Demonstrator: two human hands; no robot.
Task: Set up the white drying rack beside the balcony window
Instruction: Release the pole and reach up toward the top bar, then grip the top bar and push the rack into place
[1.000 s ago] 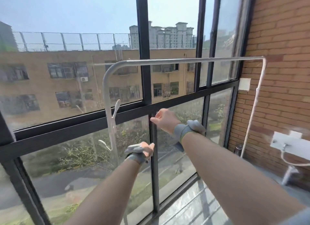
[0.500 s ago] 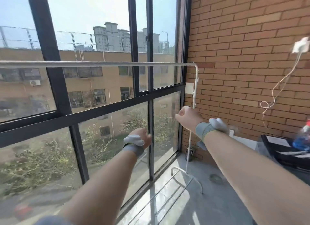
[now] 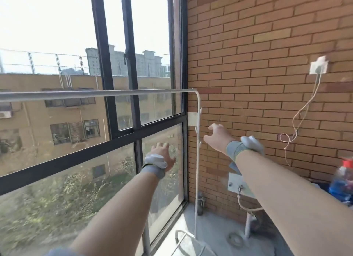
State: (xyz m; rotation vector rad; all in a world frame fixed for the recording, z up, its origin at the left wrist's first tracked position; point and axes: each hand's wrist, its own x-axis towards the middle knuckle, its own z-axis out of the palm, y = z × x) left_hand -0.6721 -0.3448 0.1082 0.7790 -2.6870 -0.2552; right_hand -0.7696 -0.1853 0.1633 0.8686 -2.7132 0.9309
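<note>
The white drying rack (image 3: 95, 93) stands along the balcony window (image 3: 118, 137); its top bar runs from the left edge to a rounded corner near the brick wall, and its right post (image 3: 197, 160) drops to a curved foot on the floor. My right hand (image 3: 216, 136) hovers just right of that post with its fingers spread, not touching it. My left hand (image 3: 162, 153) is lower and to the left of the post, in front of the glass, fingers apart and holding nothing. Both wrists wear grey bands.
A brick wall (image 3: 267, 65) closes the right side, with a white socket (image 3: 318, 68) and a dangling cord. A plastic bottle (image 3: 342, 177) stands on a dark surface at the right edge. A wall bracket with a pipe (image 3: 240, 187) sits low by the floor.
The view has swung further right toward the brick wall. Both hands have opened from loose fists, and my right hand is now beside the rack's right post.
</note>
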